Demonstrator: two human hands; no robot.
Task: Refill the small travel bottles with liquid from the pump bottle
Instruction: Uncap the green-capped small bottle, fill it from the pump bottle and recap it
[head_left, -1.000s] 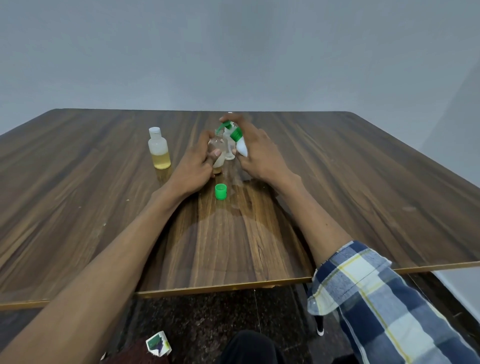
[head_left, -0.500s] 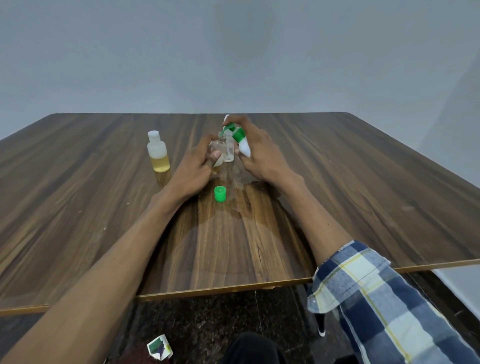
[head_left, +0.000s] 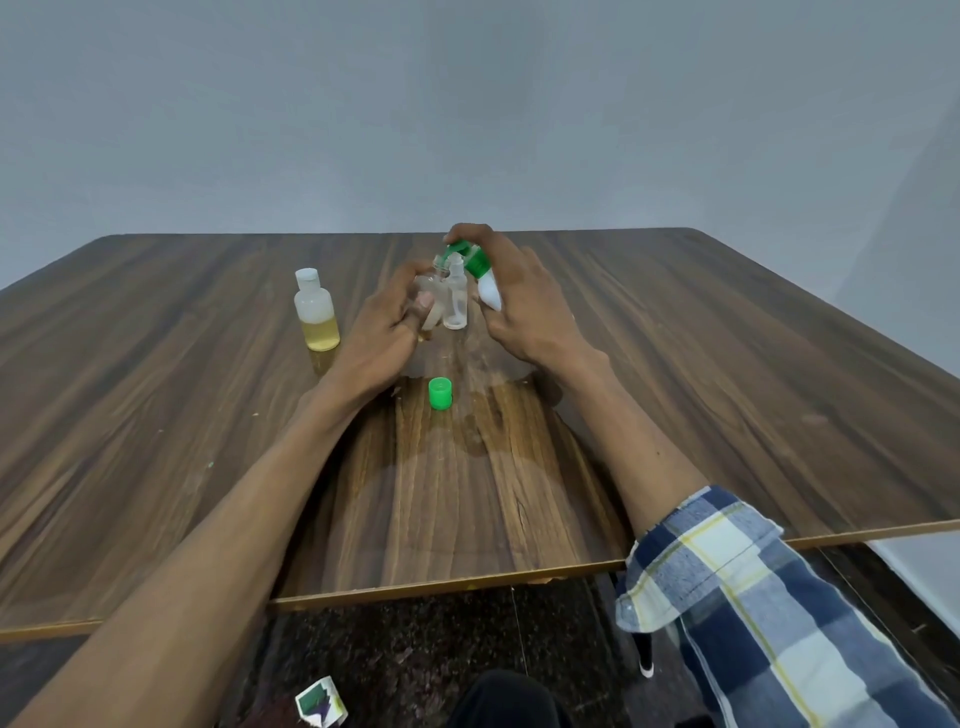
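The scene is lit evenly and softly, from no source that can be placed, and no harsh glare is seen. A dull sheen is spread across the middle of the table (head_left: 467, 493), where faint reflections of the forearms are carried. Soft shadows are cast under the hands. Wide-angle distortion is marked: the table edges are bowed and the near arms stretched. Fine detail is smeared slightly, most at the corners
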